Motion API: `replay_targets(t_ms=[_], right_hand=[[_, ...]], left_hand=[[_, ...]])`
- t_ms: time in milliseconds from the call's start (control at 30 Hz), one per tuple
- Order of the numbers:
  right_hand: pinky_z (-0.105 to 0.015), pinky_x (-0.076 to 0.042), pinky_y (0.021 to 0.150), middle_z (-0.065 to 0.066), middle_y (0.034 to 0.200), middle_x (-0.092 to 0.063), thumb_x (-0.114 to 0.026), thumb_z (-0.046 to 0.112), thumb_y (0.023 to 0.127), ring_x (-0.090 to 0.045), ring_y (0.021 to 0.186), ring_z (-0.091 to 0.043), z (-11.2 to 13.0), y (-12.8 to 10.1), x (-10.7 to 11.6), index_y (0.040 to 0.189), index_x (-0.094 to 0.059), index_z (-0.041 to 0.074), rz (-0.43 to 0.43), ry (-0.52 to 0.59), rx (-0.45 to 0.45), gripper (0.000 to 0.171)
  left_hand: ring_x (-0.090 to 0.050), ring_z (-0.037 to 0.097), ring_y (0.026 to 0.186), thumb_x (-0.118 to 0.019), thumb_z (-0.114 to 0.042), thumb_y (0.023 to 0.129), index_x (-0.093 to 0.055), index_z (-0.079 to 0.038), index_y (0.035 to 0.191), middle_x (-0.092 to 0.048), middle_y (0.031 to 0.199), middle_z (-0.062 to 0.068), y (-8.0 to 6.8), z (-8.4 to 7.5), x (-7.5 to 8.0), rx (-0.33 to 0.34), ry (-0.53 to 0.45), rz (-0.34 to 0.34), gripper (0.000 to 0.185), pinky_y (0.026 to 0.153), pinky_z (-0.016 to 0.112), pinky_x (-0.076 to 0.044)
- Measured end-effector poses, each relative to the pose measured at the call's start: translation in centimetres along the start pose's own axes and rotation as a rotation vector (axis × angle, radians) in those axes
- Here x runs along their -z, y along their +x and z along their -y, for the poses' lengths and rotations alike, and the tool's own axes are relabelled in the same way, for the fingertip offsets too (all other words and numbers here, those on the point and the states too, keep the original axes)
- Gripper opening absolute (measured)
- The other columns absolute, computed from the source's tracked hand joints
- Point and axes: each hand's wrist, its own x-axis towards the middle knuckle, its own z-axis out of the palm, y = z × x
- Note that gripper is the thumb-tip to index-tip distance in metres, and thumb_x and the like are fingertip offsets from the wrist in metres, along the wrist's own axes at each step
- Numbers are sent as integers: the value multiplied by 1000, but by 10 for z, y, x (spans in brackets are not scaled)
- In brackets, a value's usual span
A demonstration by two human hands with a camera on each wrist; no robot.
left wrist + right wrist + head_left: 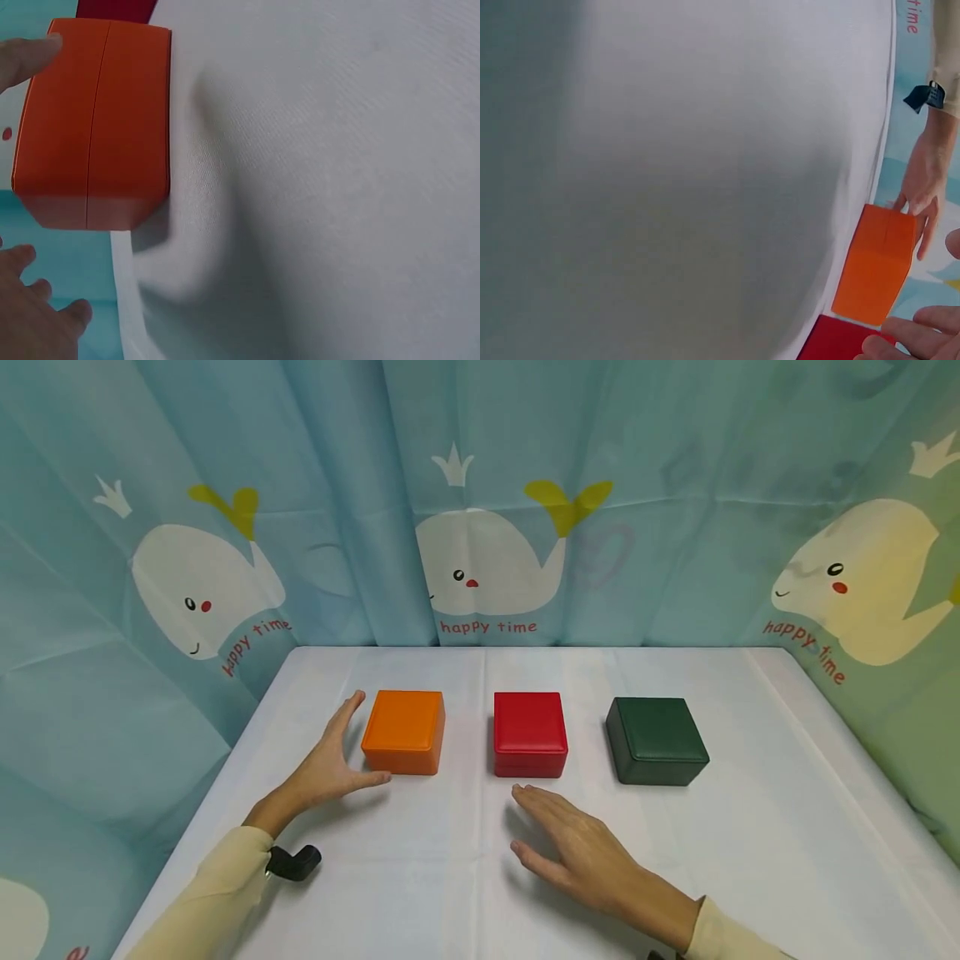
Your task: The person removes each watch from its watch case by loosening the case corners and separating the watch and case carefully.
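Three lidded boxes stand in a row on the white table: an orange box (403,732) at the left, a red box (530,735) in the middle and a dark green box (657,742) at the right. Beside the orange box my left hand (326,770) spreads its thumb and fingers wide, the thumb by the front corner. From the left wrist, the seam around the orange box (94,124) shows. My right hand (585,856) hovers in front of the red box, fingers extended, holding nothing. Part of the red box (836,341) shows near its fingers in the right wrist view.
The white cloth-covered table (420,885) ends at a light blue curtain (345,527) with whale prints, which hangs behind it and along both sides. A black wrist-camera mount (295,863) sticks out from the left sleeve.
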Motion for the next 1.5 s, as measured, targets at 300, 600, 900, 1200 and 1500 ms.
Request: replay_targets(t_ms=[300,600,900,1200,1500], right_hand=[[-45,-46,103,0,148,-53,-69,32,97,-49,136,-17,8,11,-13,147,-54,7,43,82,-39,58],[-44,-43,106,-2,148,-54,-70,28,96,-48,136,-18,16,28,-18,148,-53,7,35,124,-56,59],[-47,-43,106,-6,146,-55,-67,29,97,-50,135,-24,22,47,-26,148,-52,6,72,144,-93,58],[-47,-42,108,-7,145,-56,-64,28,99,-51,133,-24,24,70,-32,148,-51,5,114,190,-152,56],[-47,-36,112,-8,153,-47,-63,29,99,-44,140,-25,26,81,-34,154,-42,4,156,212,-184,64]], left_hand=[[-4,42,152,-92,-35,74,-2,-20,165,0,168,17,7,2,-4,9,-24,45,129,107,77,-14],[0,40,152,-91,-37,73,-2,-20,165,1,169,16,19,-1,-4,12,-21,69,129,106,78,-12],[4,33,154,-91,-33,73,-10,-11,164,-2,170,10,22,3,-3,-46,-39,71,124,110,74,-8],[-5,31,154,-91,-34,73,-23,-1,160,-12,169,9,27,4,-1,-93,7,83,115,114,67,-14],[-36,39,141,-91,-41,72,-35,2,154,-27,161,12,32,-6,6,-120,130,61,108,109,66,-31]])
